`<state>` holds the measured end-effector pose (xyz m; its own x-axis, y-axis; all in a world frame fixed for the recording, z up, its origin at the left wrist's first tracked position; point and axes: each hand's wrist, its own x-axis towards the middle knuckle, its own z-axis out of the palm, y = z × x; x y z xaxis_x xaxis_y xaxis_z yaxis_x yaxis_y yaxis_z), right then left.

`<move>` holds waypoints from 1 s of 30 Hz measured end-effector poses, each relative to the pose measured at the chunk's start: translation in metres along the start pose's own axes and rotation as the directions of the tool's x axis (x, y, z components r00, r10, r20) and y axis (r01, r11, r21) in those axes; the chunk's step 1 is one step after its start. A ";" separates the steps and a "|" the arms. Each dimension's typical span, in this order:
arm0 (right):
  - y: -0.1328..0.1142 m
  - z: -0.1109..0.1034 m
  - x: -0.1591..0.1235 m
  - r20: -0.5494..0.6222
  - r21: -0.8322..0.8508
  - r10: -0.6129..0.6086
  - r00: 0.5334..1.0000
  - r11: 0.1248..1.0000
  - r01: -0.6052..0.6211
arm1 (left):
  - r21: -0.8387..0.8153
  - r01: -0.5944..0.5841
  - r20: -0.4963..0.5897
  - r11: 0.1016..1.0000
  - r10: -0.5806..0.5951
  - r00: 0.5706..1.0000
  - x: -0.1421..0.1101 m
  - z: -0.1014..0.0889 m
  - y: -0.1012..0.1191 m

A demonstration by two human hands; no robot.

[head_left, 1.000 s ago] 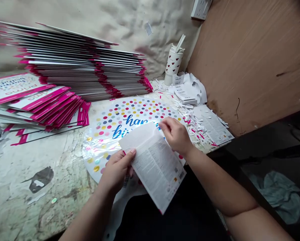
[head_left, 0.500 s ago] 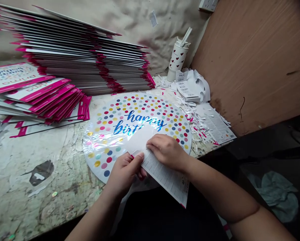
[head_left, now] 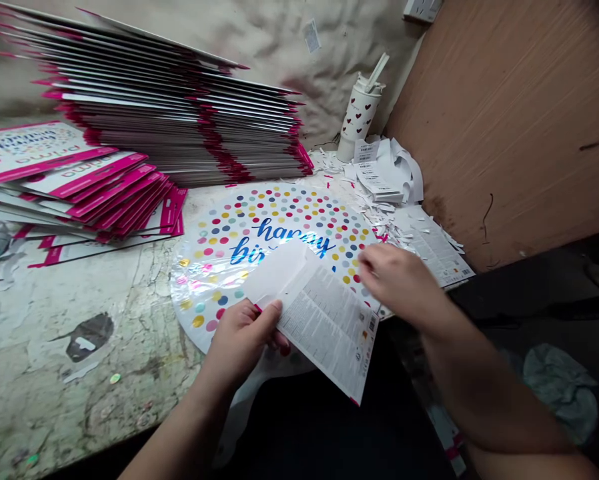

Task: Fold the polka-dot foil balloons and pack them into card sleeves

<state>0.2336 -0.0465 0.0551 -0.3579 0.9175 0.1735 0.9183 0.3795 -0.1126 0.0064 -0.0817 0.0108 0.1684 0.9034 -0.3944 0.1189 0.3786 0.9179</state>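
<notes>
My left hand (head_left: 252, 330) is closed on the left edge of a white cardboard envelope (head_left: 324, 320), thumb on top. Its face carries small grey print, a barcode and pink edging, and its pale flap (head_left: 277, 270) points away from me. To the right of the envelope, apart from it, is my right hand (head_left: 397, 280), slightly blurred. Its fingers are curled together in a pinch; what they hold, if anything, is hidden. Beneath the envelope lies a round dotted foil balloon (head_left: 219, 227) with blue "happy birthday" lettering, partly covered.
A tall stack of pink-edged envelopes (head_left: 189, 127) stands at the back left, with a fanned pile (head_left: 104, 193) before it. At right are a heart-patterned tumbler (head_left: 360, 113), a label roll (head_left: 404, 177), paper scraps (head_left: 392, 223) and a wooden panel (head_left: 504, 120).
My right hand has left the envelope's flap end and moved right. The envelope has turned slightly, showing more of its printed face, still in my left hand. The view has shifted a little.
</notes>
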 end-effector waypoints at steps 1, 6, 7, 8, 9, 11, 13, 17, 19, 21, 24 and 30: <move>0.007 -0.004 -0.005 0.070 0.072 -0.001 0.998 0.997 -0.004 | -0.001 0.006 -0.002 1.000 -0.006 1.000 0.000 -0.001 0.000; -0.015 0.008 -0.017 -0.083 0.532 -0.141 0.987 0.831 0.163 | -0.022 -0.027 0.052 0.999 0.028 0.998 -0.001 0.015 0.005; -0.025 0.015 -0.016 -0.151 0.540 -0.113 0.982 0.823 0.178 | -0.024 -0.035 0.055 0.999 0.037 0.998 -0.002 0.020 0.006; -0.033 0.022 -0.015 -0.197 0.530 -0.093 0.976 0.827 0.186 | -0.026 -0.040 0.055 0.999 0.042 0.998 -0.003 0.024 0.006; -0.039 0.027 -0.014 -0.222 0.512 -0.084 0.971 0.838 0.189 | -0.030 -0.042 0.053 0.999 0.044 0.998 -0.004 0.026 0.006; -0.045 0.035 -0.012 -0.236 0.475 -0.088 0.968 0.859 0.194 | -0.035 -0.045 0.047 0.998 0.046 0.998 -0.005 0.029 0.005; -0.044 0.037 -0.012 -0.240 0.438 -0.096 0.966 0.877 0.196 | -0.017 -0.049 0.048 0.999 0.050 0.998 -0.006 0.029 0.003; -0.035 0.032 -0.013 -0.178 0.434 -0.136 0.975 0.878 0.202 | 0.035 -0.037 0.061 0.999 0.035 0.997 -0.005 0.027 0.002; -0.033 0.028 -0.014 -0.118 0.406 -0.182 0.976 0.888 0.214 | 0.056 -0.026 0.059 0.998 0.023 0.998 -0.005 0.028 0.004; -0.036 0.024 -0.015 -0.062 0.309 -0.224 0.973 0.922 0.232 | 0.081 -0.017 0.044 0.997 0.014 0.999 -0.005 0.029 0.006; -0.048 0.020 -0.013 0.007 0.122 -0.275 0.961 0.955 0.272 | 0.119 -0.001 0.016 0.993 -0.001 1.000 -0.007 0.033 0.011; -0.027 0.008 -0.013 0.060 -0.061 -0.122 0.991 0.990 0.126 | 0.116 -0.009 0.032 0.993 0.005 0.999 -0.005 0.024 0.009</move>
<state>0.2122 -0.0680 0.0480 -0.4772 0.8696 0.1268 0.8744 0.4843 -0.0304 0.0306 -0.0875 0.0199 0.2006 0.8982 -0.3912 0.2300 0.3450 0.9100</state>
